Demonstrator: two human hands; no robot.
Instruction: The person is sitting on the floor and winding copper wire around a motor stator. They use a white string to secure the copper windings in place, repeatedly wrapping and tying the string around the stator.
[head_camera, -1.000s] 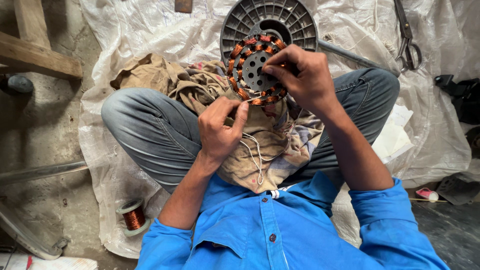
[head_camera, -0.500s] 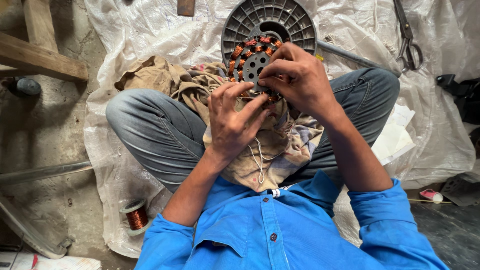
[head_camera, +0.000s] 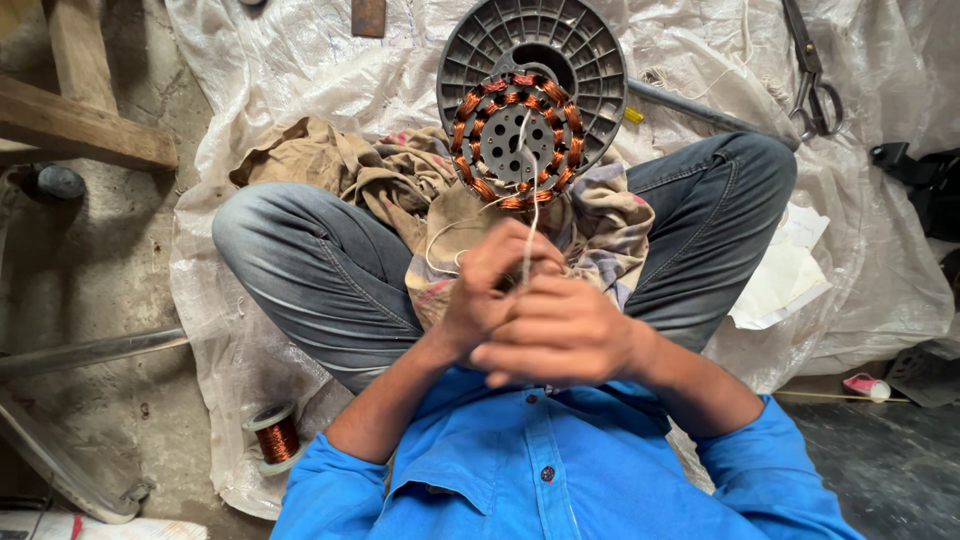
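A round stator (head_camera: 515, 140) with copper windings rests tilted on a brownish cloth (head_camera: 340, 175) over my crossed legs. It leans against a grey ribbed plastic disc (head_camera: 600, 60). A thin white string (head_camera: 527, 215) runs from the stator down into my hands. My left hand (head_camera: 487, 285) and my right hand (head_camera: 565, 335) are pressed together just below the stator, near my blue shirt. Both have their fingers closed around the string. The string's end is hidden between my fingers.
A small spool of copper wire (head_camera: 275, 435) stands on the floor at lower left. Scissors (head_camera: 815, 90) and a metal rod (head_camera: 690, 105) lie on the white woven sheet (head_camera: 300, 70) at upper right. Wooden beams (head_camera: 80, 125) sit at the left, white paper (head_camera: 790, 275) by my knee.
Both hands have left the stator and drawn back toward my chest, pulling the white string taut. The stator now stands uncovered on my lap.
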